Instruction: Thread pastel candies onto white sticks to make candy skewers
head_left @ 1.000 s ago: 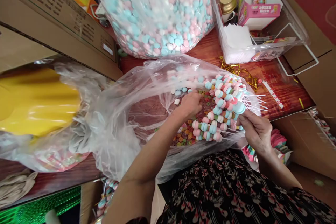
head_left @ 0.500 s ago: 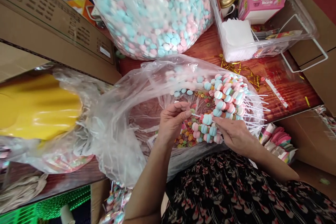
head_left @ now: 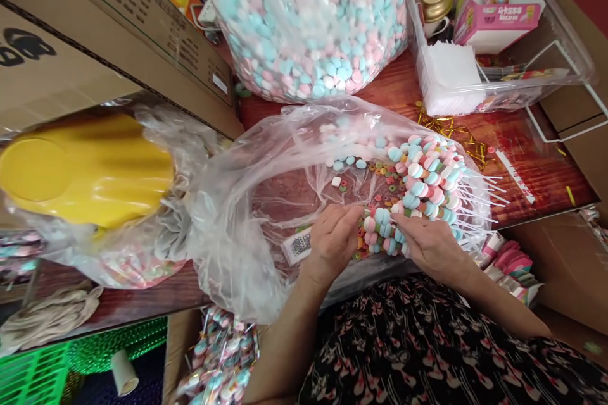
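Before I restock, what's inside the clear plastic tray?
The clear plastic tray holds a gold-lidded cup, a pink candy box and stacked white napkins; what lies beneath them is hidden.

The clear plastic bag point(head_left: 237, 247) looks thin, glossy and crinkled. Inside it, the candy sticks point(head_left: 418, 190) are matt and chalky (their stems smooth white plastic). Beyond it, the table point(head_left: 394, 85) has glossy wood grain; left of it, the cardboard box point(head_left: 95, 31) is matt.

Standing by, you'd see the person in a black garment point(head_left: 418, 345) printed with pink and white flowers, with bare arms point(head_left: 498, 307), left hand point(head_left: 332, 243) and right hand point(head_left: 430, 247).
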The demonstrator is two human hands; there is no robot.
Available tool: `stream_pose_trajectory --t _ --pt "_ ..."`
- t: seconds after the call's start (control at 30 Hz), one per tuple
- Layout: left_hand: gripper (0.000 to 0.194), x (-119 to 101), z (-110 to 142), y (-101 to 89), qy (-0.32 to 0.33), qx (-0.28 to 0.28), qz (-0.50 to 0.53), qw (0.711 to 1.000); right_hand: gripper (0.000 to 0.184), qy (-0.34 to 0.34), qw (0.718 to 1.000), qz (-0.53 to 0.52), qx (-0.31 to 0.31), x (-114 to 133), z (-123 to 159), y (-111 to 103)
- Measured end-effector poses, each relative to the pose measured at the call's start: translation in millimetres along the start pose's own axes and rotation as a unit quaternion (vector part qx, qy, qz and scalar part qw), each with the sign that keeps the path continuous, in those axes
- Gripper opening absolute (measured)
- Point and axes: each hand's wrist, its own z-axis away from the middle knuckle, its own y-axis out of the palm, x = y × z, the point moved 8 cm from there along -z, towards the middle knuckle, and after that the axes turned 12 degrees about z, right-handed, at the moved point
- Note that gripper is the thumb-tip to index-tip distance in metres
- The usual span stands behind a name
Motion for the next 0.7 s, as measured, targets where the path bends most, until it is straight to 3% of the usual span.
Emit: stream_pose_trajectory --t 0.1,0.17,0.2,0.3,0.37,0.43,0.53,0.7 --pt "0.037 24 -1 -9.0 -0.119 -0.104 0.134 0.978 0.034 0.007 0.995 -0.078 -0.062 -4 3 -3" --pt "0.037 46 -12 -7.9 -0.179 -0.128 0.178 0.959 0.034 0.011 0.987 -0.127 -0.102 -7 5 -6" --pt "0.032 57 -23 -5.8 -0.193 -0.119 0.159 0.961 0.034 0.010 0.981 -0.149 -0.121 -8 5 -9" --pt "0.019 89 -65 16.0 -0.197 0.025 -0.030 0.980 0.034 0.011 0.966 -0.198 -0.168 -10 6 -19" --pt "0.019 107 -87 37.3 -0.191 0.135 -0.133 0.963 0.033 0.018 0.959 -0.212 -0.186 -12 7 -26" --pt "0.023 118 -100 54.7 -0.188 0.206 -0.219 0.935 0.033 0.032 0.956 -0.225 -0.187 -17 7 -30" --pt "0.026 122 -106 67.1 -0.193 0.216 -0.288 0.913 0.033 0.050 0.952 -0.238 -0.184 -26 9 -33" --pt "0.021 117 -99 66.7 -0.210 0.172 -0.254 0.929 0.036 0.029 0.955 -0.229 -0.185 -33 16 -37"
